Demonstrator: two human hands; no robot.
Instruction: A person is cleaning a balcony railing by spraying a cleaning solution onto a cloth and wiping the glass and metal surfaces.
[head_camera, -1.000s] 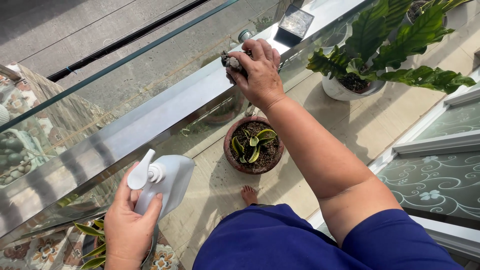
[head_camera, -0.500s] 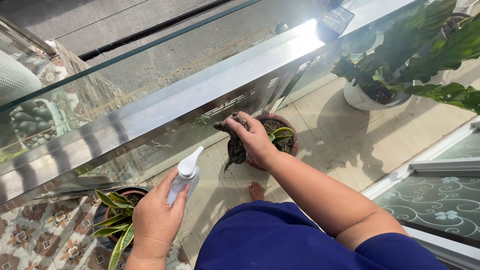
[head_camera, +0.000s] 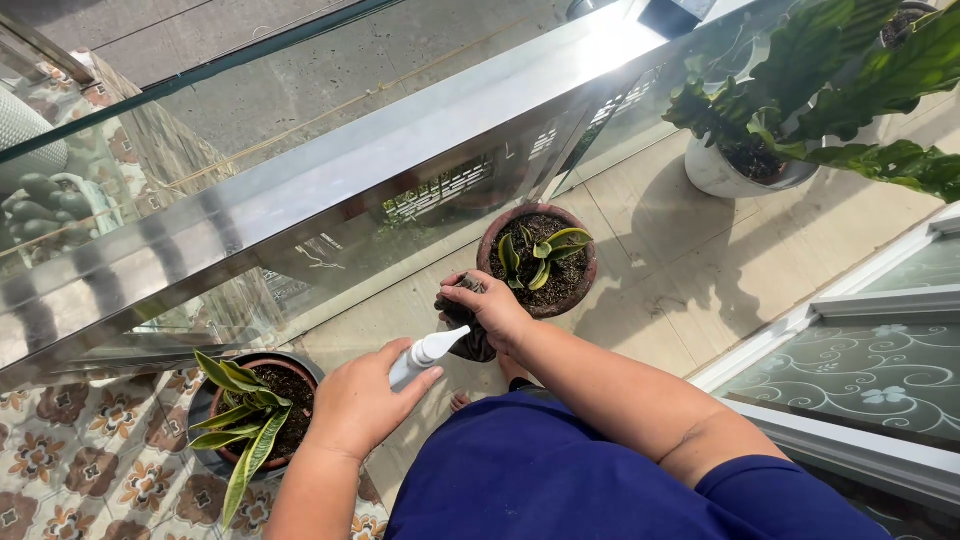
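My left hand (head_camera: 362, 405) grips a white spray bottle (head_camera: 424, 354), its nozzle pointing toward my right hand. My right hand (head_camera: 492, 308) is closed on a dark, crumpled cloth (head_camera: 464, 332) held low in front of me, just beside a brown clay pot (head_camera: 585, 275) with a small yellow-edged green plant (head_camera: 538, 255). Both hands are close together above the tiled floor, below the shiny metal railing (head_camera: 330, 185). Most of the bottle's body is hidden by my left hand.
A second clay pot with striped leaves (head_camera: 245, 420) stands at the lower left on patterned tiles. A white pot with large wavy green leaves (head_camera: 745, 165) sits at the upper right. A glass balustrade runs under the railing; a frosted patterned door panel (head_camera: 860, 380) lies at right.
My right hand has come down off the railing with the cloth, to beside the clay pot. My left hand has tilted the spray bottle toward it. The view has shifted left.
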